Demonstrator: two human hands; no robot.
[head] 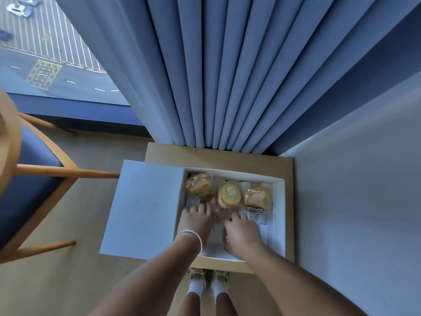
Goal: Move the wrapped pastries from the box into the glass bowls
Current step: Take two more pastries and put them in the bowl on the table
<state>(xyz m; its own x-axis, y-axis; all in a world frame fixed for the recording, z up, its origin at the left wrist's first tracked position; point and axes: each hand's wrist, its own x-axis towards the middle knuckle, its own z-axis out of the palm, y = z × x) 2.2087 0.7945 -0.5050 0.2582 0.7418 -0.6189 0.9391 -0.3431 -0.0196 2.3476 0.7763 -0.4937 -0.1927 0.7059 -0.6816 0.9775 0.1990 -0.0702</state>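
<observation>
Inside box (279,201), both hands, left (196,218) and right (242,229), pinch one pastry (218,212) between them (grip partly hidden); wrap likely slippery, cake soft, so hold edges.

An upper-floor room: pleated blue curtains (227,71), window (45,46) overlooking a street, wooden chair (34,179).

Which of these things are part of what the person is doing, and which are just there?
Part of the job:
- white box
- wrapped pastries
- left hand and right hand, reaching into the box

Just there:
- box lid
- small table
- chair
- curtain

No glass bowls are in view.
</observation>
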